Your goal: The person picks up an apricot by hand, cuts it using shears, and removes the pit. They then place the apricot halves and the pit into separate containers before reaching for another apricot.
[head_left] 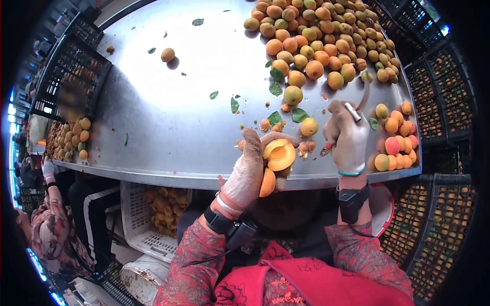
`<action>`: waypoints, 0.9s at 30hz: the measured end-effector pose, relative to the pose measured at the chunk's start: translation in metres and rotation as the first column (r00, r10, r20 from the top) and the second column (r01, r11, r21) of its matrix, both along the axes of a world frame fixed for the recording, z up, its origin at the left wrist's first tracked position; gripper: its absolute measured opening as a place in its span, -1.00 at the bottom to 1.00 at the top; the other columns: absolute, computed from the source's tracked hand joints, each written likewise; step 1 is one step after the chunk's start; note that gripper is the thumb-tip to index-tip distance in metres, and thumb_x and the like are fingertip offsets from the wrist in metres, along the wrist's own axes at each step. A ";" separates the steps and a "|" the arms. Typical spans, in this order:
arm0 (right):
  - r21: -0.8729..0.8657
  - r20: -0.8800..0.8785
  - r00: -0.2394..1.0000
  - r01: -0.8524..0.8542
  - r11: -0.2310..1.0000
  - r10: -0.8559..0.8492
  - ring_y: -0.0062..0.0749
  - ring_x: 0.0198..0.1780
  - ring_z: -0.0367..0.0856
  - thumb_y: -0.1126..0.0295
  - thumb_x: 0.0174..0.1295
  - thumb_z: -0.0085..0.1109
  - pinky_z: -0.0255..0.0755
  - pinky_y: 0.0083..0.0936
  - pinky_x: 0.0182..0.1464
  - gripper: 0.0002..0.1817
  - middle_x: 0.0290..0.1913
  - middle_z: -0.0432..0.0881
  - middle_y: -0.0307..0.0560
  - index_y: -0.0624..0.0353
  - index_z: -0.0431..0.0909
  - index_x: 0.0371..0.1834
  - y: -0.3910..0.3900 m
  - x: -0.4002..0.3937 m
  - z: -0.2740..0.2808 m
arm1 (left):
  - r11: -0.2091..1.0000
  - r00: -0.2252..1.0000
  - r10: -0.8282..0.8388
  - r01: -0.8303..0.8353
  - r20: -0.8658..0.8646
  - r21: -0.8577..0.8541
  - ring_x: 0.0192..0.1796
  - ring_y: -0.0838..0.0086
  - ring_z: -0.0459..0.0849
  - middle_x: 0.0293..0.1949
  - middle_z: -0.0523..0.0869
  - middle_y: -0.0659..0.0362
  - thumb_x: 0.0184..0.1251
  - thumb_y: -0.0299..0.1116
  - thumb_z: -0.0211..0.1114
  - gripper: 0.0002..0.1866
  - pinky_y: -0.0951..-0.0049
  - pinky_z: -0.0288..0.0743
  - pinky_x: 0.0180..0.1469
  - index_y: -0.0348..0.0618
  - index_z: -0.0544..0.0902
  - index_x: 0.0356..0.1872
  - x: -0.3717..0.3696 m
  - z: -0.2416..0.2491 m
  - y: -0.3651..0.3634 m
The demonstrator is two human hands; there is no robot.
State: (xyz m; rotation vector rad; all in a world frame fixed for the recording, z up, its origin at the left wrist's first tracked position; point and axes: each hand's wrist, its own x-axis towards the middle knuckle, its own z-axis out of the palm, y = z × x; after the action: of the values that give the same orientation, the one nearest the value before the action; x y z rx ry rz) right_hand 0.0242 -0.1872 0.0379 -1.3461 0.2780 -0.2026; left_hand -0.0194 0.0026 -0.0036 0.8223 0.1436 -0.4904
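My left hand [244, 176], in a pale work glove, is closed around a cut apricot. One half [279, 155] faces up with its hollow showing and no pit in it; another orange piece [267, 182] shows below it. To the right, my gloved right hand [349, 135] is closed on a small knife [352, 111] with a thin curved part rising above the fist. By its lower fingertips is a small reddish-brown thing [325, 150] that I cannot make out. Between the hands lie apricot pits [306, 148] and a whole yellow apricot [309, 127].
A large apricot heap [326, 41] covers the far right of the metal table [163, 117]. More apricots [395, 140] sit in the right corner. Crates of fruit [441, 97] stand at right. A white crate [153, 224] holds apricot halves below the edge. At left works another person [56, 224].
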 end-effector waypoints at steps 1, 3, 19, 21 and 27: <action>-0.123 -0.024 1.000 -0.014 0.992 0.011 -0.76 -0.69 0.12 0.30 0.36 0.21 -0.01 -0.60 -0.62 -0.81 -0.69 0.26 -0.39 0.21 0.56 -0.29 -0.001 -0.003 0.002 | 0.987 0.990 -0.122 0.114 -0.070 -0.109 0.03 0.46 0.55 0.25 0.51 0.04 0.54 0.29 -0.11 -0.28 0.50 0.46 0.09 -0.28 0.65 -0.02 0.001 -0.002 0.009; -0.284 -0.091 0.996 -0.044 0.958 0.019 -0.71 -0.58 0.38 0.36 0.28 0.31 0.22 -0.64 -0.54 -0.82 -0.58 0.46 -0.33 0.27 0.62 -0.25 -0.005 -0.005 0.010 | 0.989 0.991 -0.091 0.079 0.103 0.122 -0.03 0.47 0.58 0.16 0.55 0.07 0.55 0.10 -0.03 -0.43 0.51 0.49 0.02 -0.26 0.65 0.00 -0.001 0.011 0.002; -0.941 -0.306 0.922 -0.331 0.075 0.237 0.11 -0.19 0.66 0.09 0.00 0.28 0.51 -0.10 -0.08 -0.63 -0.32 0.65 0.15 0.15 0.60 -0.27 -0.016 0.014 -0.041 | 0.748 0.927 0.280 -0.373 0.249 0.549 -0.59 0.51 0.54 -0.48 0.60 0.14 0.60 -0.18 0.00 -0.60 0.57 0.46 -0.50 -0.26 0.52 0.21 -0.073 0.057 0.091; -0.923 -0.379 0.906 -0.384 -0.015 0.187 0.05 -0.08 0.69 0.15 0.10 0.23 0.54 -0.09 0.02 -0.69 -0.19 0.70 0.12 0.10 0.63 -0.18 -0.014 0.014 -0.038 | 0.678 0.889 0.372 -0.457 0.267 0.576 -0.58 0.53 0.55 -0.46 0.61 0.14 0.59 -0.22 0.01 -0.62 0.59 0.47 -0.49 -0.26 0.54 0.20 -0.093 0.053 0.129; -0.923 -0.336 0.909 -0.370 0.106 0.246 0.10 -0.15 0.70 0.13 -0.02 0.32 0.53 -0.12 -0.06 -0.64 -0.28 0.72 0.17 0.19 0.64 -0.30 -0.023 0.021 -0.049 | 0.049 0.847 0.356 -0.439 0.395 0.897 -0.11 0.48 0.67 -0.21 0.74 0.16 0.43 -0.32 0.25 -0.76 0.47 0.53 0.05 -0.25 0.71 -0.04 -0.152 0.014 0.236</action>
State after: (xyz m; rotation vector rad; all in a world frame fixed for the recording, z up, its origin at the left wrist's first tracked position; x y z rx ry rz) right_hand 0.0454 -0.2100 -0.0110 -2.7549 -0.1566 0.1101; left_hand -0.1716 0.2386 0.0101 2.0563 0.6869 0.3180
